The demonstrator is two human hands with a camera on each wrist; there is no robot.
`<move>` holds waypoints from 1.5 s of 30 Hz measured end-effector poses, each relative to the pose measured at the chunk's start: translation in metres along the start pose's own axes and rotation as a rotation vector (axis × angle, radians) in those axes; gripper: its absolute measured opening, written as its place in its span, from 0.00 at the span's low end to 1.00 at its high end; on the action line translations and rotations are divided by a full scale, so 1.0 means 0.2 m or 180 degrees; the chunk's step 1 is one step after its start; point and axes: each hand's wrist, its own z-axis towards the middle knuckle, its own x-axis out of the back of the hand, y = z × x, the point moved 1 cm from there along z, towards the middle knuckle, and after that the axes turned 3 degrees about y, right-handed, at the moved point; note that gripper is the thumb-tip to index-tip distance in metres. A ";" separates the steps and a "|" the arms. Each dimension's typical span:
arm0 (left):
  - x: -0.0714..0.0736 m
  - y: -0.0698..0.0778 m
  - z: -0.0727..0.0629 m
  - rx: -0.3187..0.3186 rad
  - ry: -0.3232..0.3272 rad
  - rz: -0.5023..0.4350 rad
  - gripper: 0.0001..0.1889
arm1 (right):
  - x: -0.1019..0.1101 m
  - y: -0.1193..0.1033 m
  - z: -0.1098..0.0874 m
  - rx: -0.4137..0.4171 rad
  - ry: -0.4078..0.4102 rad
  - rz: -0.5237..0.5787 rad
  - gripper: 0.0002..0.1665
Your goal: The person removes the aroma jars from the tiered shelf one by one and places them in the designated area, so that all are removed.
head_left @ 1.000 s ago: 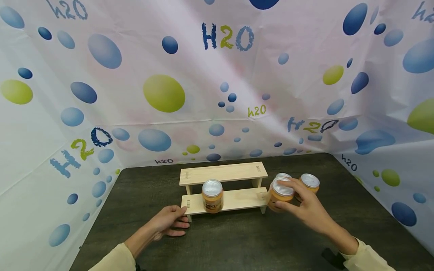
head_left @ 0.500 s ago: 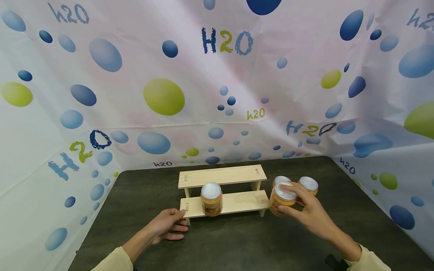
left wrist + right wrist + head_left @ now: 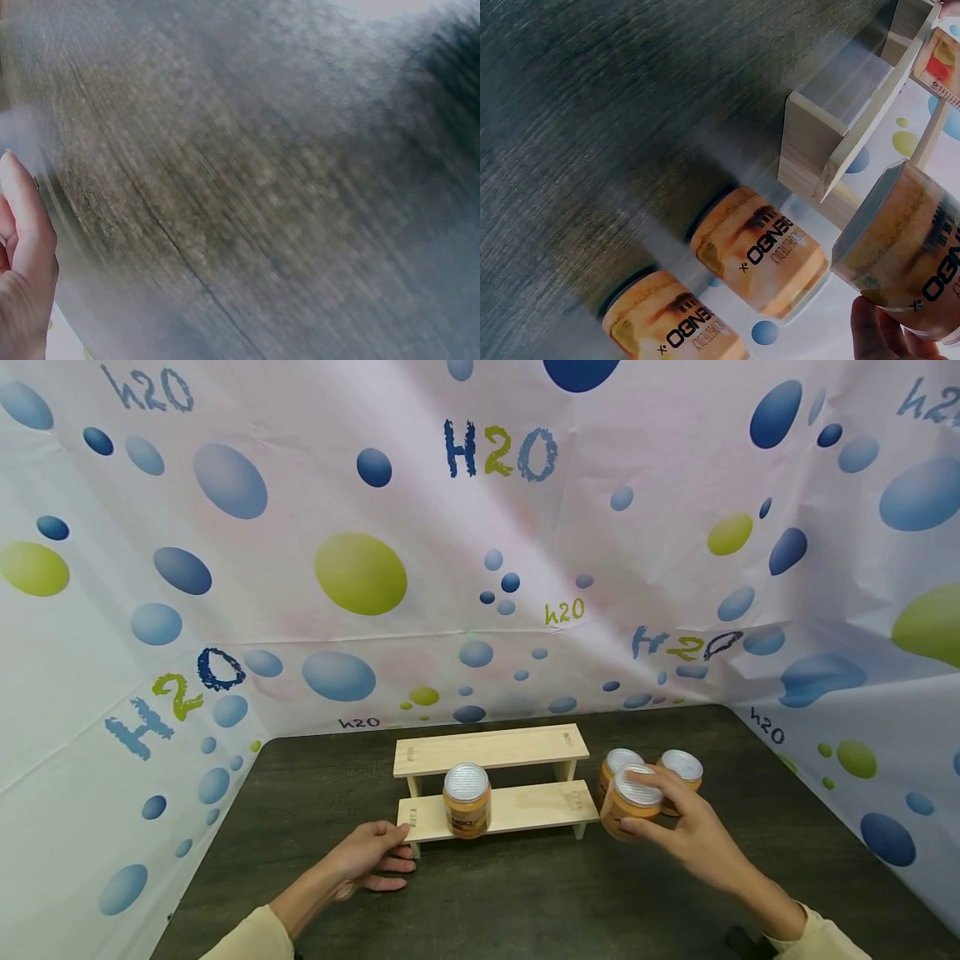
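Around an orange jar with a silver lid (image 3: 628,814), the thumb and fingers of my right hand (image 3: 693,835) grip its side and lid edge, just off the right end of the lower wooden step. That jar (image 3: 911,255) shows at the right of the right wrist view. My left hand (image 3: 371,857) pinches the left front corner of the two-tier wooden shelf (image 3: 536,806) between thumb and fingers. On the lower step stands another orange jar (image 3: 468,806), left of centre. In the left wrist view, part of the left hand (image 3: 26,255) appears at the edge.
Behind the gripped jar, two more orange jars stand on the dark wood-grain table (image 3: 510,902): one jar (image 3: 621,763) close to the shelf, another jar (image 3: 682,768) farther right. A white backdrop (image 3: 450,543) with blue and green dots closes off the back and sides.
My right hand has shifted slightly right with the gripped jar, away from the shelf end. The left hand stays at the shelf corner. The head view has tilted a little.
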 end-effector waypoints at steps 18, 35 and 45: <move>0.00 0.00 0.00 0.0007 -0.0033 -0.0039 0.19 | 0.00 0.01 -0.04 -0.0134 0.0103 -0.0059 0.37; 0.00 0.00 0.00 0.0039 0.0011 -0.0028 0.19 | 0.01 0.05 -0.06 -0.0093 0.0189 -0.0077 0.38; 0.00 0.00 0.00 -0.0002 -0.0037 -0.0036 0.19 | 0.01 0.04 -0.08 -0.0227 0.0146 -0.0132 0.38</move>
